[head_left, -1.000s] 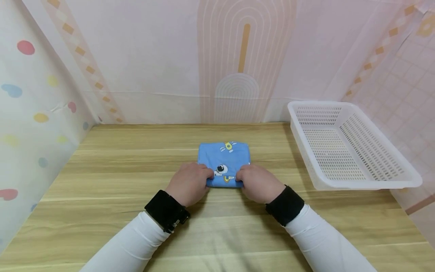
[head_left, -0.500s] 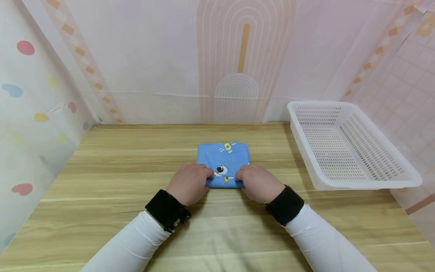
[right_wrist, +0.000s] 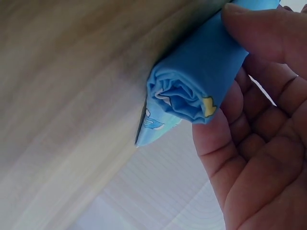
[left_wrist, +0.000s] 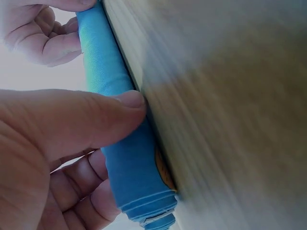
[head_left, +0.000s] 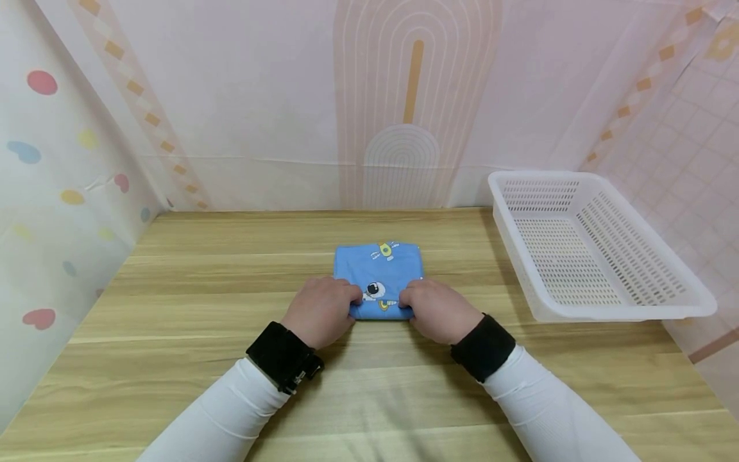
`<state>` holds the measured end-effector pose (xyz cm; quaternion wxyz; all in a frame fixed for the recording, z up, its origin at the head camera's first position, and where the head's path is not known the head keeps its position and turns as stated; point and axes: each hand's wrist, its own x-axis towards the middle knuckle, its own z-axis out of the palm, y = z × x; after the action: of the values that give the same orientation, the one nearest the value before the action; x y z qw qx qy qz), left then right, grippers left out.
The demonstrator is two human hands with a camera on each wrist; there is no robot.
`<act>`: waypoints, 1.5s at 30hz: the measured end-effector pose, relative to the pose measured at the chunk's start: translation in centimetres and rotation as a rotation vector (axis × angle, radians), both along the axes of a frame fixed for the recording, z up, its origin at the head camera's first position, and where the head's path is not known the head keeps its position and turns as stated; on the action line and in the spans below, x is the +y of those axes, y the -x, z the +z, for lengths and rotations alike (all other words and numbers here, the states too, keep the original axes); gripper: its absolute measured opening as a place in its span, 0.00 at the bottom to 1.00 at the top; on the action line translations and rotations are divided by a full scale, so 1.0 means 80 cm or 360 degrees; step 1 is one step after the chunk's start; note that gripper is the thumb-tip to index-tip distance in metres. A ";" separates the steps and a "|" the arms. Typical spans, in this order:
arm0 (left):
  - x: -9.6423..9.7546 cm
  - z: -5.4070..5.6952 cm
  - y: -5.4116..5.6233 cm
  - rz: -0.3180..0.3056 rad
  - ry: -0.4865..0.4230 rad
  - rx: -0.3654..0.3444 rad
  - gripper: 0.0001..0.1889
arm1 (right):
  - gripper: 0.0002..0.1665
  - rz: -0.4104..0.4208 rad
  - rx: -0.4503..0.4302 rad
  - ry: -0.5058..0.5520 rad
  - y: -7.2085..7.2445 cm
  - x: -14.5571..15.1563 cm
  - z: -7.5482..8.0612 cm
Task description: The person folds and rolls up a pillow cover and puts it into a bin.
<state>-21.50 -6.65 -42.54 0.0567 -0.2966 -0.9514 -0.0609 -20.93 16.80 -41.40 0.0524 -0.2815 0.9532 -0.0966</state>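
A blue cloth [head_left: 381, 263] printed with cartoon astronauts lies in the middle of the table. Its near edge is a thick roll, and the far part lies flat. The left hand [head_left: 321, 312] grips the left end of the roll; in the left wrist view its thumb [left_wrist: 96, 115] presses on the side facing the person, with fingers curled over the other side. At the right end, the right hand [head_left: 443, 312] holds the roll between thumb and fingers. Spiral layers show at the roll's open end [right_wrist: 177, 98] in the right wrist view.
A white perforated plastic basket [head_left: 528, 269] stands to the right on the wood-grain table [head_left: 231, 256]. Behind the table hangs a pale pink patterned backdrop [head_left: 260, 96], and a dotted sheet [head_left: 63, 224] bounds the left side.
Both hands keep their grip and stay nearly in place. The flat part of the cloth has shifted very slightly toward the person and to the left.
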 end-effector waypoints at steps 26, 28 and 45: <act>-0.002 -0.002 0.004 0.0002 -0.0045 -0.0074 0.06 | 0.08 -0.0005 -0.0002 0.0011 -0.002 0.001 0.002; -0.004 -0.002 0.005 0.0008 -0.0078 -0.0122 0.05 | 0.09 -0.0011 -0.0007 0.0009 -0.002 0.001 0.001; -0.021 0.001 0.022 0.0033 -0.0238 -0.0661 0.06 | 0.12 0.0006 -0.0099 0.0007 0.003 0.005 -0.006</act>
<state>-23.26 -8.32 -42.48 -0.1182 -0.2627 -0.9385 -0.1906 -21.20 17.17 -41.85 0.0816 -0.2803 0.9504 -0.1074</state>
